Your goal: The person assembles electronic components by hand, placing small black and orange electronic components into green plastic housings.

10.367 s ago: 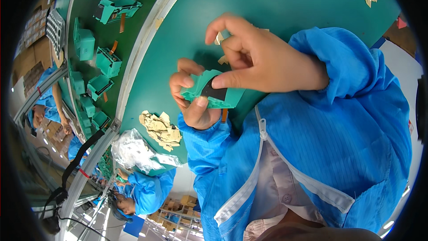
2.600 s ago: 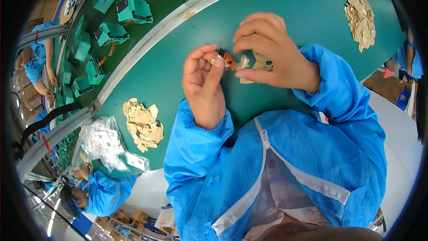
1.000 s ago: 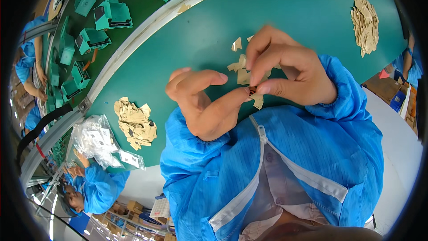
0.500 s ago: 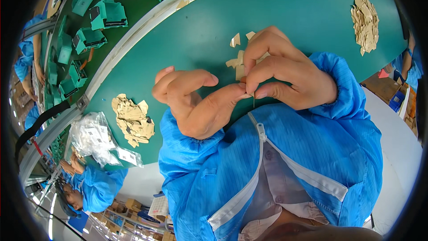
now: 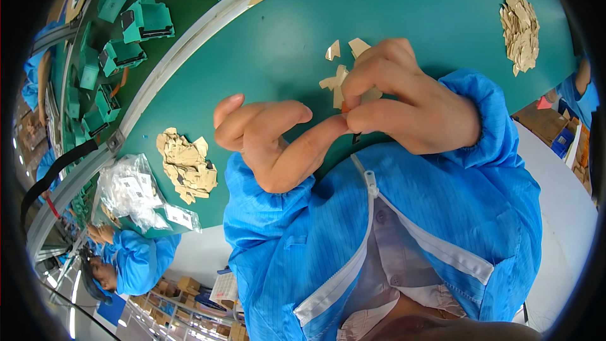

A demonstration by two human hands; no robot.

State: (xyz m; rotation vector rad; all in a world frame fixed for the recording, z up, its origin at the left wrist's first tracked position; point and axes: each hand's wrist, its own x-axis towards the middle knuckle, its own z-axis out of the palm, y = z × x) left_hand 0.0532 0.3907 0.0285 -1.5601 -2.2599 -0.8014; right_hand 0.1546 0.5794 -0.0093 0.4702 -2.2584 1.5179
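My left hand and my right hand meet in front of my chest, their fingertips touching. Both are closed in a pinch around a small piece, mostly covered by the fingers. An orange bit of it peeks out above the fingertips, and a dark bit shows below; its kind is hidden. The left middle, ring and little fingers are lifted and curled. Just beyond the right fingers, several loose beige pieces lie on the green table, partly covered by that hand.
A beige pile of cut pieces lies at left, beside clear plastic bags. Another beige pile is at far right. Behind a pale rail stand several green bins. Co-workers in blue sit nearby.
The right thumb has tucked under the fingers, and the right hand has turned slightly. The thin pale strip below the fingertips no longer shows; a dark bit appears there. The left hand has barely moved.
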